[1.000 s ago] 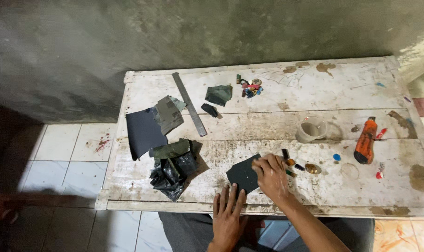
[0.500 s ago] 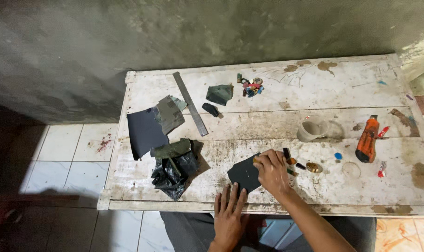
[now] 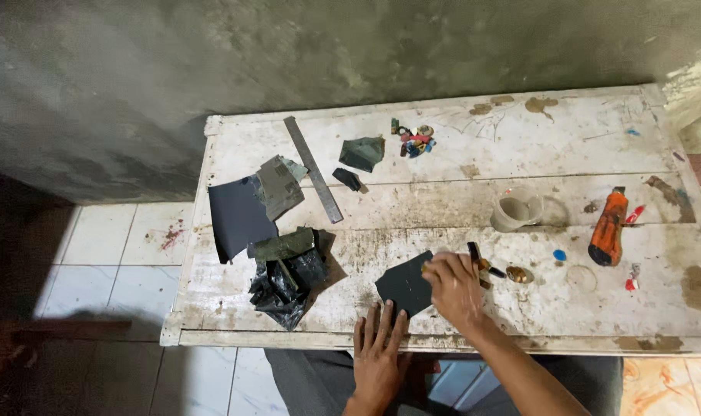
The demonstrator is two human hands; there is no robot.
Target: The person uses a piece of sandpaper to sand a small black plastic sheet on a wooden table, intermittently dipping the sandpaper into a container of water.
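A dark square sheet (image 3: pixel 403 285) lies near the front edge of a stained white wooden table (image 3: pixel 474 154). My left hand (image 3: pixel 379 350) rests flat at the table's front edge, fingers spread, its fingertips touching the sheet's near corner. My right hand (image 3: pixel 452 288) is closed on a small object at the sheet's right edge; what it grips is too small to make out. A dark pen-like tool (image 3: pixel 477 257) and a small brass piece (image 3: pixel 517 274) lie just right of that hand.
A metal ruler (image 3: pixel 312 168), a large dark sheet (image 3: pixel 236 216), grey scraps (image 3: pixel 279 187) and a crumpled black pile (image 3: pixel 285 281) sit to the left. A clear cup (image 3: pixel 514 210), an orange utility knife (image 3: pixel 606 226) and small coloured bits (image 3: pixel 415 140) lie farther back and right. Tiled floor lies to the left.
The view has shifted slightly. My right hand stays at the dark sheet's right edge with only small movement, and my left hand remains flat at the front edge.
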